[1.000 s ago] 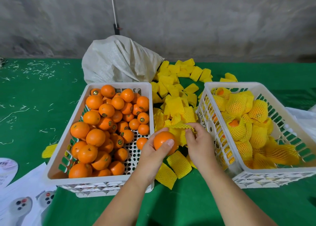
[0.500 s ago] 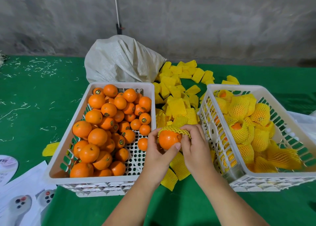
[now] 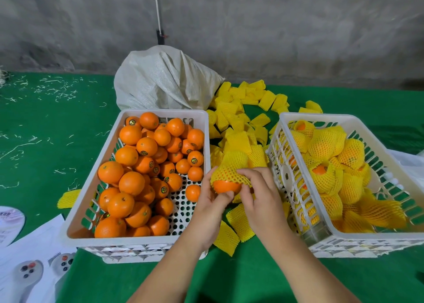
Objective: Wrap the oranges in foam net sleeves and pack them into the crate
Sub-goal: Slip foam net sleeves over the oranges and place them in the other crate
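Note:
Between the two crates, my left hand [image 3: 207, 205] grips an orange [image 3: 226, 186] from below. A yellow foam net sleeve [image 3: 229, 170] covers the orange's upper half. My right hand [image 3: 261, 196] pinches the sleeve's right edge against the fruit. The white crate on the left [image 3: 160, 112] holds several bare oranges [image 3: 137, 176]. The white crate on the right [image 3: 320, 116] holds several oranges in yellow sleeves [image 3: 328, 158].
Loose yellow sleeves [image 3: 238, 119] lie in a pile on the green table between and behind the crates, with more [image 3: 231, 229] under my hands. A white woven sack [image 3: 160, 84] sits behind the left crate. Papers [image 3: 29, 252] lie at the front left.
The sleeve, only at the orange's top edge a second ago, has been pulled down over its upper half. Both hands stayed between the crates.

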Action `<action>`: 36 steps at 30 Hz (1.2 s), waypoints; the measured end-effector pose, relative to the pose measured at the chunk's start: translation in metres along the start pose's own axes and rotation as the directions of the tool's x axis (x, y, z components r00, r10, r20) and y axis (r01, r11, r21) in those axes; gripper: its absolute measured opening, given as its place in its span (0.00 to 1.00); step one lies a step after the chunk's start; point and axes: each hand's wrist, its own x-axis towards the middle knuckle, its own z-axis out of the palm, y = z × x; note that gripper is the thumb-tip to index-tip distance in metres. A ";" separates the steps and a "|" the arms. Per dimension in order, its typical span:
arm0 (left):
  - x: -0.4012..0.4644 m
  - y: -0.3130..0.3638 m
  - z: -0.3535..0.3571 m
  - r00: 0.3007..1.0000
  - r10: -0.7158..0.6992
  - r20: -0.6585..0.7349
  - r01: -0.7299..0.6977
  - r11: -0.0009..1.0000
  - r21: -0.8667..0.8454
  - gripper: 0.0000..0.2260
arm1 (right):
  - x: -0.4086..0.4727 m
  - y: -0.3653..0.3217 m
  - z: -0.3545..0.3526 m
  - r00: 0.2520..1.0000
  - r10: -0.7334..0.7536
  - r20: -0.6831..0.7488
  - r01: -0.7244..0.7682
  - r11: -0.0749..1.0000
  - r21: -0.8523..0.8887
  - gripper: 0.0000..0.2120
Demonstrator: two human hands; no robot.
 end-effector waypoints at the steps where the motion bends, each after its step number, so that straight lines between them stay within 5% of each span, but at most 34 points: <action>1: -0.001 -0.001 0.001 0.999 0.031 -0.020 -0.031 0.999 0.027 0.33 | 0.000 0.001 0.001 1.000 0.011 -0.024 -0.011 1.000 0.003 0.15; 10: -0.004 -0.009 0.019 0.955 0.149 -0.255 -0.126 0.986 0.106 0.28 | 0.007 -0.005 -0.003 0.978 -0.103 -0.180 0.100 0.995 -0.028 0.11; 14: -0.004 -0.008 0.019 0.946 0.159 -0.282 -0.134 0.985 0.105 0.27 | 0.000 0.000 0.001 0.994 0.068 -0.090 -0.063 0.996 0.059 0.14; 18: -0.005 -0.003 0.017 0.954 0.156 -0.257 -0.139 0.987 0.086 0.21 | -0.002 0.001 0.001 0.994 0.103 0.027 -0.106 0.987 0.119 0.18; 25: -0.009 -0.001 0.014 0.990 0.132 -0.040 -0.120 0.970 0.212 0.30 | 0.000 -0.002 0.001 0.983 0.118 -0.138 -0.109 0.991 0.073 0.17; 31: -0.008 -0.005 0.011 0.990 0.117 -0.078 -0.099 0.974 0.205 0.31 | 0.023 0.010 -0.027 0.990 -0.072 0.124 0.075 0.997 -0.019 0.18; 36: -0.007 -0.006 0.024 0.977 0.166 -0.136 -0.117 0.944 0.307 0.29 | 0.025 0.017 -0.036 0.981 -0.165 0.104 0.177 0.976 -0.123 0.15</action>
